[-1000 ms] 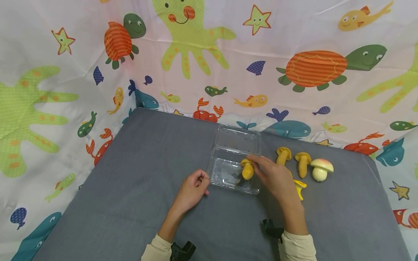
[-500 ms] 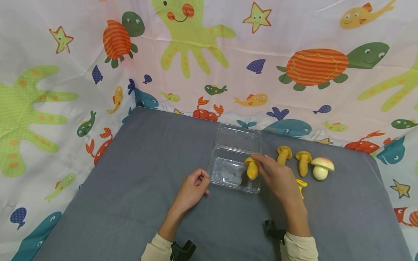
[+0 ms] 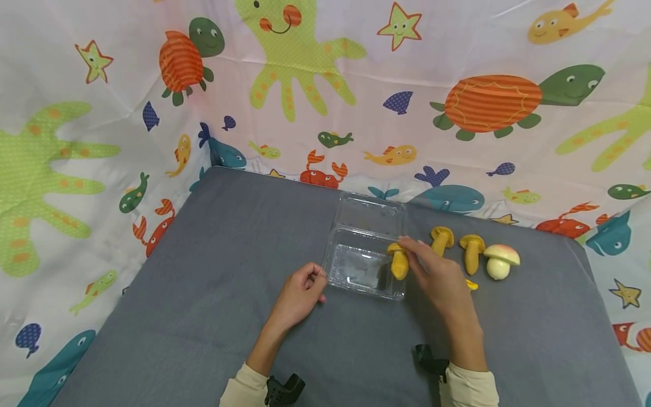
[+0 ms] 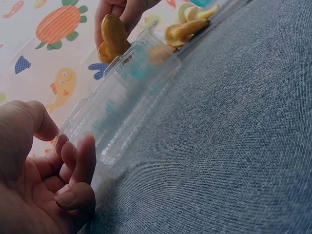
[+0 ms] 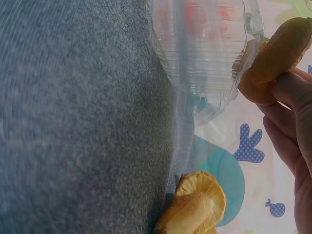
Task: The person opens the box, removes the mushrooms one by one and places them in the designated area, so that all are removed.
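Observation:
A clear plastic clamshell box (image 3: pixel 351 263) lies on the grey cloth with its lid folded back. At its left front corner, my left hand (image 3: pixel 299 297) pinches the rim between thumb and forefinger, also visible in the left wrist view. My right hand (image 3: pixel 443 282) holds a yellow-brown toy mushroom (image 3: pixel 399 265) by the cap, stem toward me. This mushroom overlaps the box's right rim in the head view; the left wrist view has it above the wall (image 4: pixel 141 73). Right of the box lie two more yellow-brown mushrooms (image 3: pixel 472 254) and a pale one with a pinkish cap (image 3: pixel 500 263).
A bright yellow piece (image 3: pixel 472 285) is mostly hidden behind my right hand. Grey cloth (image 3: pixel 229 237) covers the table, and a curtain printed with sea animals (image 3: pixel 305 68) hangs along its back and sides.
My right hand has carried the mushroom rightward, from over the box's interior to its right rim, now covering more of the bright yellow piece. My left hand stays at the corner.

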A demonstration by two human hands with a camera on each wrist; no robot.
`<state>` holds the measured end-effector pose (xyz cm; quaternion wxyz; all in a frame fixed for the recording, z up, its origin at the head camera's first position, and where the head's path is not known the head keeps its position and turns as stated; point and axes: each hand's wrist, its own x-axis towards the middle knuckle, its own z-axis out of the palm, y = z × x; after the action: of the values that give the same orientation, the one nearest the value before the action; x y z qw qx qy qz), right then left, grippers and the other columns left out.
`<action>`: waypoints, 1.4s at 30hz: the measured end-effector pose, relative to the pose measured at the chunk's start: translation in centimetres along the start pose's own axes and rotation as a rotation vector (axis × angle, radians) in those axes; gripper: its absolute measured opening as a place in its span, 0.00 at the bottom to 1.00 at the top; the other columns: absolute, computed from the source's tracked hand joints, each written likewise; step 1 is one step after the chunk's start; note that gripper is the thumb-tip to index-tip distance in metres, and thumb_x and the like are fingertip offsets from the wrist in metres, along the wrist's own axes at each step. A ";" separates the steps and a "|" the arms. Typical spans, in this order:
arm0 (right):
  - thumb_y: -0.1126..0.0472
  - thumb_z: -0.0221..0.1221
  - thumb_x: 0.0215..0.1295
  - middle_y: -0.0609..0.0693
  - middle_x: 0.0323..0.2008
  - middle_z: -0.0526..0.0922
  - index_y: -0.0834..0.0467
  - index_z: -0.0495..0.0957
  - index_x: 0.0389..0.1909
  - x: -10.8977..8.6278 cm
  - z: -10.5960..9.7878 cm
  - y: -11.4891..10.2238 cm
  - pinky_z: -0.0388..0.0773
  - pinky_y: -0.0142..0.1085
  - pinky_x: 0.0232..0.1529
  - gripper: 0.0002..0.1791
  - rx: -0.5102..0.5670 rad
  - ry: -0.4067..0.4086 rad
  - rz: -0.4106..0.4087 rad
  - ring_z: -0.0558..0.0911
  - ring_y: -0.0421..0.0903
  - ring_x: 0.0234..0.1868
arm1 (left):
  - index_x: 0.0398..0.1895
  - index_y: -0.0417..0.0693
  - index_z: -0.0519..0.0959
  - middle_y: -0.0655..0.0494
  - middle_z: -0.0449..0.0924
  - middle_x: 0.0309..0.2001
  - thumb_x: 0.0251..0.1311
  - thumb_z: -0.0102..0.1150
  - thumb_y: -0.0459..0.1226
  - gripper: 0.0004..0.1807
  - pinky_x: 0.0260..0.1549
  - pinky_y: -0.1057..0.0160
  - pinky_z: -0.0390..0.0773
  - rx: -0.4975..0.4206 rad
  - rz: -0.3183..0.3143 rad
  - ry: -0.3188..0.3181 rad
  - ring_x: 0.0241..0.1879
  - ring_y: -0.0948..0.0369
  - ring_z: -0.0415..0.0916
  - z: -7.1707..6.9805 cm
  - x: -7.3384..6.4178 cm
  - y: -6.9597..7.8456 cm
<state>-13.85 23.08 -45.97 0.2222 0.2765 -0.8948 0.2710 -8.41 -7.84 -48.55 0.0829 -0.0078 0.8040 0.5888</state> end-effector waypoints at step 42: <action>0.73 0.71 0.64 0.51 0.57 0.88 0.55 0.85 0.61 -2.7 -2.2 1.5 0.81 0.34 0.53 0.25 -0.062 0.069 0.157 0.90 0.56 0.51 | 0.38 0.50 0.81 0.47 0.84 0.28 0.75 0.56 0.36 0.05 0.30 0.66 0.74 -0.020 0.014 0.008 0.25 0.60 0.85 0.1 -0.2 0.2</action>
<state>-12.20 26.47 -46.33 0.2393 0.1889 -0.9135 0.2693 -8.20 -7.72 -48.40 0.0754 -0.0051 0.7985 0.5972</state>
